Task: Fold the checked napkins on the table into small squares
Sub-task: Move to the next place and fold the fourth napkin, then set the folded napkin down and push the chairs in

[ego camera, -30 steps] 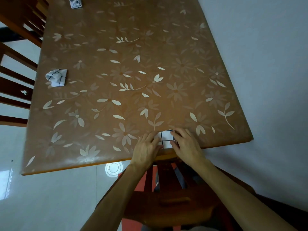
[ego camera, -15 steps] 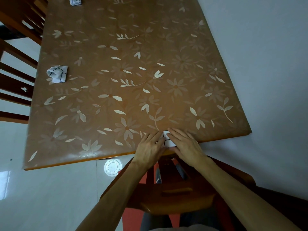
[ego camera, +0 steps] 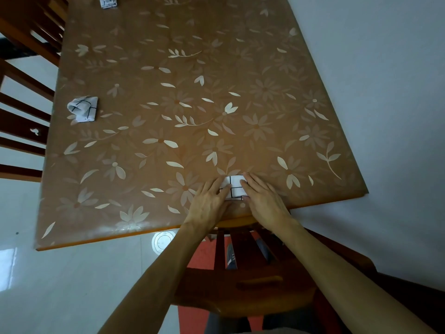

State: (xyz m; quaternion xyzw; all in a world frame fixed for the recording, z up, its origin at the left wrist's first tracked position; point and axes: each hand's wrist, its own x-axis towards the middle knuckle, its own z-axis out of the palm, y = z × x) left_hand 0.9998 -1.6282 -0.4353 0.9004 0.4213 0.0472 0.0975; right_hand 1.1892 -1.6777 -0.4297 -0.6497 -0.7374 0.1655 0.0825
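A small folded white napkin with black check lines (ego camera: 234, 188) lies flat near the front edge of the brown flowered table (ego camera: 168, 116). My left hand (ego camera: 209, 201) presses on its left side with flat fingers. My right hand (ego camera: 263, 198) presses on its right side, fingers stretched over the edge. A second checked napkin (ego camera: 83, 108), loosely bunched, rests near the table's left edge. A third napkin (ego camera: 108, 1) shows partly at the far top edge.
Wooden chairs (ego camera: 21, 97) stand along the table's left side. Another wooden chair (ego camera: 243, 280) sits under the front edge, below my arms. A grey wall (ego camera: 385, 92) runs along the right. A round floor drain (ego camera: 163, 242) shows on the white tiles.
Both hands slid apart on the folded napkin, so more of its checked top shows between them than half a second ago. The other napkins have not moved.
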